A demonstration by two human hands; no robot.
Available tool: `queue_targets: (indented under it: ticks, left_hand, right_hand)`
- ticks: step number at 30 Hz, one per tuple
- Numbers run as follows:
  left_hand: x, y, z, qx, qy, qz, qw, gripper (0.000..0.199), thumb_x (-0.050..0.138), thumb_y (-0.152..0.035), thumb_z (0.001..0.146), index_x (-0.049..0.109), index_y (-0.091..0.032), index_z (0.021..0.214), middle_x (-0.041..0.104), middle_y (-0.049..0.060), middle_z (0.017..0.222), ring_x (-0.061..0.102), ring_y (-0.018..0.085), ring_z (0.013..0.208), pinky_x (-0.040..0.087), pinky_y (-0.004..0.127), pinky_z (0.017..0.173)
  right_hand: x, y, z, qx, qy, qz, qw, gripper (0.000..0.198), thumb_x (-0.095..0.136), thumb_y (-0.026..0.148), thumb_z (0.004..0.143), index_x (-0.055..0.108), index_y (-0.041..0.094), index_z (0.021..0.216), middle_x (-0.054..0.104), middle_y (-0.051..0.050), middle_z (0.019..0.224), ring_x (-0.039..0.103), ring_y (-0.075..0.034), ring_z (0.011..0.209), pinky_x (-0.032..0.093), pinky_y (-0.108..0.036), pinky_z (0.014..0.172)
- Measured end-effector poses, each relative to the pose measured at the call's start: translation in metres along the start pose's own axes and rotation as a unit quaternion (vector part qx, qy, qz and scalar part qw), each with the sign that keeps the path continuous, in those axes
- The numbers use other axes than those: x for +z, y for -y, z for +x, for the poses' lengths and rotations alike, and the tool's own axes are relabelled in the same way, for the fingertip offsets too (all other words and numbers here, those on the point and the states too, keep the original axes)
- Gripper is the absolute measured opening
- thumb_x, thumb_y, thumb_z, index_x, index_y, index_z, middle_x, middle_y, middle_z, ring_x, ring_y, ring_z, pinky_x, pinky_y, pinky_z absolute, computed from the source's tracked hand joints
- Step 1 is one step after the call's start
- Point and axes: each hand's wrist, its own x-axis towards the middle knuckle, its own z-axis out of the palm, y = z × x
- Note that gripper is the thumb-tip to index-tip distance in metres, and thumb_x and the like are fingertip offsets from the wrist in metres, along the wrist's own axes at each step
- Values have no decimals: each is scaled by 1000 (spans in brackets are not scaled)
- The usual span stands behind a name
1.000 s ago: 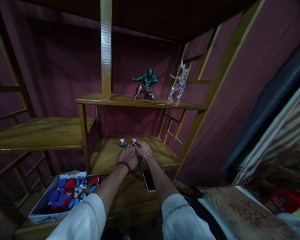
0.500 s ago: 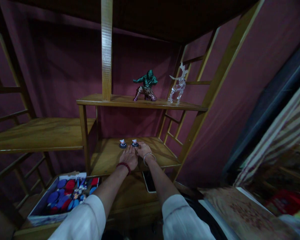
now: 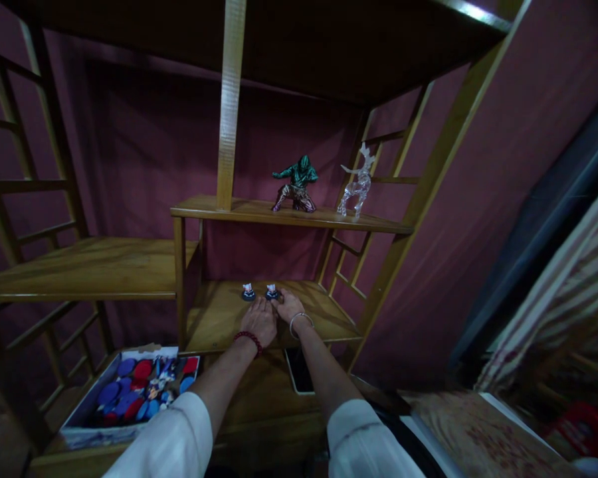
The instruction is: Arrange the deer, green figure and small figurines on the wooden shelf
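Two small white-headed figurines on dark round bases stand side by side on the lower shelf (image 3: 212,318), the left figurine (image 3: 248,292) a short gap from the right figurine (image 3: 272,292). My right hand (image 3: 290,307), with a pale bangle at its wrist, has thumb and forefinger against the right figurine's base. My left hand (image 3: 260,321), wearing a dark red beaded bracelet, lies palm down with fingers stretched just in front of the figurines. Its fingertips come close to both bases; whether they touch I cannot tell.
On the upper shelf (image 3: 254,211) stand a green-and-purple crouching figure (image 3: 299,184) and a clear deer figurine (image 3: 357,182). An open box (image 3: 97,435) of red, blue and purple pieces sits lower left. A phone (image 3: 299,372) lies below my right wrist. Wooden posts (image 3: 180,285) frame the shelf.
The view has shifted slightly, so the shelves appear lower and further right. Both hands stay by the figurines, and the two figurines keep their places on the shelf.
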Motion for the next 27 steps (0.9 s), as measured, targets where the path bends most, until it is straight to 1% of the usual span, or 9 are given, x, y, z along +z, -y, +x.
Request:
queue_targets:
  ticks: [5,8,10,12,15,18,21,25,27]
  left_hand:
    - [-4,-3,-11,42,-60,-18,997,44,34,-12,75,45,-3,117,47,16,123,39,22,116,29,33,97]
    - [-8,-6,-22,60,-77,-43,994,41,37,-7,71,51,-5,109,52,15,117,43,19,111,30,31,97]
    - [-10,-7,-29,60,-82,-64,993,37,36,-6,71,55,-7,103,56,13,110,47,18,105,32,30,96]
    - [-12,-8,-37,55,-88,-84,991,36,34,-5,72,56,-8,100,59,12,105,50,17,101,35,29,94]
    - [-12,-8,-48,49,-101,-104,988,36,33,-4,72,56,-10,99,59,11,104,51,17,99,35,32,95]
    - [-11,-7,-61,51,-118,-128,983,37,34,-1,70,58,-11,96,61,10,101,52,16,96,36,33,93]
    - [-11,-7,-75,54,-141,-157,976,38,35,1,66,58,-13,93,62,8,96,53,16,92,40,33,90]
    - [-11,-6,-96,83,-178,-176,965,38,36,3,63,59,-12,90,61,10,95,50,17,95,41,34,90]
    - [-11,-5,-105,107,-187,-181,960,41,36,3,63,58,-10,95,60,10,97,48,17,98,40,34,91]
  right_hand:
    - [-1,2,-10,44,-31,82,995,37,51,25,73,53,20,110,63,-4,98,58,-14,88,43,-23,77]
    - [-2,5,-21,64,-69,140,986,33,48,21,74,55,17,105,64,-6,97,60,-13,84,45,-21,74]
    - [-4,8,-29,68,-78,153,983,30,47,19,74,58,17,101,65,-6,94,61,-13,82,45,-21,74]
    - [-6,11,-38,66,-75,154,983,27,46,18,74,59,17,97,66,-5,91,61,-13,81,45,-20,74]
    - [-7,16,-52,65,-70,157,983,26,45,19,73,60,18,94,67,-4,87,62,-13,80,46,-21,73]
    - [-9,23,-67,58,-71,156,983,25,45,19,73,61,17,92,67,-5,85,62,-14,78,46,-22,72]
    - [-10,31,-84,35,-77,153,985,26,44,20,73,62,16,92,67,-5,83,62,-14,75,46,-22,71]
    - [-9,44,-106,3,-82,160,984,26,43,24,75,63,17,91,67,-4,84,61,-14,74,46,-23,71]
    - [-7,51,-116,-17,-91,163,982,26,42,25,75,63,18,89,66,-4,87,60,-14,76,46,-23,73]
